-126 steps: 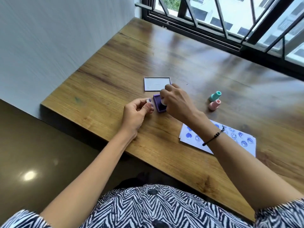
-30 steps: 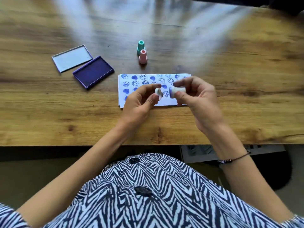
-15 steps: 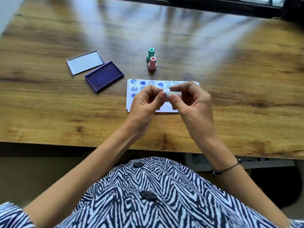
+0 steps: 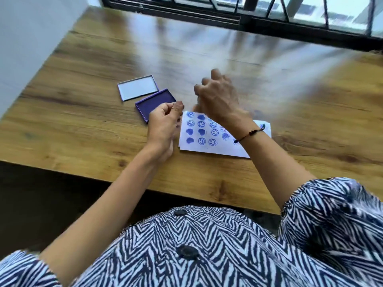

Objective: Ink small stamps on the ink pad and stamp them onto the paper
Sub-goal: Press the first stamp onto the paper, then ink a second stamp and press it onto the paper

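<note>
The open purple ink pad [image 4: 154, 102] lies on the wooden table, and the white paper [image 4: 209, 148] lies to its right, covered with several blue smiley and heart prints. My left hand [image 4: 163, 123] hovers between pad and paper, fingers curled against the thumb, with nothing visible in it. Beyond the paper's far edge, my right hand [image 4: 217, 96] is blurred, its back to the camera and fingers bent down. What it holds is hidden. The small stamps are hidden from view.
The ink pad's lid [image 4: 137, 87] lies just behind and left of the pad. A white wall borders the table [image 4: 83, 112] on the left. A black window frame [image 4: 269, 23] runs along the far edge.
My hands were together over the paper, pressing a small white stamp and its cap together. They have separated: the right reached forward past the paper, and the left drew back toward the ink pad.
</note>
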Available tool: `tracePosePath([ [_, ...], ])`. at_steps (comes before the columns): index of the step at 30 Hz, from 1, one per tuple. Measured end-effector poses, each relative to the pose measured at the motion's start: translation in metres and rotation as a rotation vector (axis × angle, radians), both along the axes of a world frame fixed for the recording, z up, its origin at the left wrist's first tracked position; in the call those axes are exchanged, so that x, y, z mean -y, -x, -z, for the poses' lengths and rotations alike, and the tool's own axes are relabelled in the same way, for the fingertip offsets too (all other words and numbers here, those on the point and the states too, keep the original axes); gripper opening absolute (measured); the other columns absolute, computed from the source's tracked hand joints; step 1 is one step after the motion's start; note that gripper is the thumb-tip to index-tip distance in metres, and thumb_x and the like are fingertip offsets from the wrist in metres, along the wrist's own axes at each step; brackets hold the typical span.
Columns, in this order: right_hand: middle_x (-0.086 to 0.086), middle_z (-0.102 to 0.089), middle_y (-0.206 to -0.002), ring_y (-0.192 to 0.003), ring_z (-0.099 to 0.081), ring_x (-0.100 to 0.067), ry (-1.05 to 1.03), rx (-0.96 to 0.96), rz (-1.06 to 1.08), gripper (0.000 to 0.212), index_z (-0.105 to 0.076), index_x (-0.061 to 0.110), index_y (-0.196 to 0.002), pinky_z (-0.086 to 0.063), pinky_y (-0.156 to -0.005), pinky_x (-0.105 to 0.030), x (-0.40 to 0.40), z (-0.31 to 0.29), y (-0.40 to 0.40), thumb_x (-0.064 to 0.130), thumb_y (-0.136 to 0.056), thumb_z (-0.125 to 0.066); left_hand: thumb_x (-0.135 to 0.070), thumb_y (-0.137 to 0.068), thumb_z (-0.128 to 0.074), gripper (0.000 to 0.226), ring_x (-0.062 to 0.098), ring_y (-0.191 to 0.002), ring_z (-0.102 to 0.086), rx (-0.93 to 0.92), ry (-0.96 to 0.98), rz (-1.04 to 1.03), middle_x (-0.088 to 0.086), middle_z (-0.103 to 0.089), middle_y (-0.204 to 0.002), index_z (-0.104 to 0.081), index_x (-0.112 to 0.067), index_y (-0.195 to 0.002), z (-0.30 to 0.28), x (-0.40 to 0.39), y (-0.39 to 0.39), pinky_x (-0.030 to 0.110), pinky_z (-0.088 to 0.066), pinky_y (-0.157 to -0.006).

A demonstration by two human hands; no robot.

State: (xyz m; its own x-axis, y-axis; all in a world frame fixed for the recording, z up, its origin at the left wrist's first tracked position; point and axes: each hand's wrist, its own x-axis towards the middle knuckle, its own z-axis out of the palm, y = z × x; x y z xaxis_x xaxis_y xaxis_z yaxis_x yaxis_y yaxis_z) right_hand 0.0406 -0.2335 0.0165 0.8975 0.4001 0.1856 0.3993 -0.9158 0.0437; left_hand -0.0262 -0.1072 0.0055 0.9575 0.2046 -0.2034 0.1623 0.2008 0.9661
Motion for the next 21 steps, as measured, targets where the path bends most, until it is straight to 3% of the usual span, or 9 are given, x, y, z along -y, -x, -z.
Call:
tracePosePath([
  [3,-0.014,-0.063,-0.107,-0.113,-0.044,-0.033,-0.05,-0.043,-0.006,0.025,-0.061,0.011,-0.103,-0.04,-0.086,-0.041,-0.002,0.004,-0.001,0.015,-0.08,-0.054,-0.017,-0.089,-0.053,0.017,-0.002,-0.043,-0.043,0.003,0.026,-0.002,0.0,-0.051,-0.063,-0.056,-0.01,-0.074,0.001,0.0,0.001,0.009,-0.036,-0.042],
  [7,-0.019,-0.059,-0.108,-0.105,-0.051,-0.037,-0.37,-0.086,0.163,0.025,-0.062,0.012,-0.105,-0.045,-0.08,-0.039,0.021,-0.006,-0.003,0.016,-0.081,-0.055,-0.02,-0.089,-0.053,0.018,0.008,-0.058,-0.041,-0.025,0.013,0.011,0.001,-0.051,-0.068,-0.056,-0.012,-0.074,0.004,0.0,0.003,0.014,-0.036,-0.051],
  [11,-0.024,-0.058,-0.104,-0.09,-0.058,-0.041,-0.315,-0.164,0.169,0.021,-0.061,0.006,-0.101,-0.05,-0.074,-0.041,0.026,-0.007,0.003,0.012,-0.086,-0.047,-0.021,-0.09,-0.052,0.016,0.009,-0.063,-0.043,-0.038,0.003,0.038,0.001,-0.053,-0.071,-0.057,-0.012,-0.079,0.006,0.001,0.009,0.016,-0.036,-0.055],
  [14,-0.022,-0.062,-0.101,-0.091,-0.058,-0.038,-0.426,-0.176,0.215,0.019,-0.064,0.005,-0.097,-0.048,-0.077,-0.04,0.025,-0.005,0.008,0.011,-0.084,-0.052,-0.016,-0.089,-0.053,0.01,0.01,-0.064,-0.045,-0.039,0.027,0.041,0.001,-0.055,-0.073,-0.058,-0.012,-0.081,0.005,0.0,0.013,0.017,-0.037,-0.056],
  [17,-0.015,-0.071,-0.089,-0.081,-0.064,-0.029,-0.764,-0.176,0.359,0.014,-0.066,0.008,-0.088,-0.051,-0.074,-0.036,0.031,-0.012,0.018,0.013,-0.076,-0.061,-0.009,-0.087,-0.055,0.007,0.011,-0.064,-0.05,-0.004,0.029,0.055,0.003,-0.058,-0.076,-0.059,-0.014,-0.084,0.003,-0.005,0.014,0.018,-0.04,-0.056],
  [19,-0.012,-0.069,-0.076,-0.059,-0.062,-0.017,-1.124,-0.327,0.351,0.003,-0.064,0.01,-0.078,-0.052,-0.056,-0.031,0.027,-0.02,0.035,0.011,-0.075,-0.065,-0.007,-0.086,-0.057,0.009,0.008,-0.061,-0.054,0.033,0.01,0.098,0.003,-0.06,-0.079,-0.06,-0.011,-0.093,0.001,-0.007,0.015,0.015,-0.044,-0.054],
  [21,-0.009,-0.064,-0.07,-0.047,-0.055,-0.009,-1.372,-0.512,0.24,0.012,-0.061,0.014,-0.073,-0.046,-0.046,-0.022,0.017,-0.023,0.051,0.002,-0.077,-0.062,-0.01,-0.084,-0.06,0.017,0.004,-0.061,-0.058,0.072,-0.026,0.133,0.003,-0.063,-0.083,-0.059,-0.009,-0.101,-0.002,-0.007,0.017,0.014,-0.046,-0.055],
])
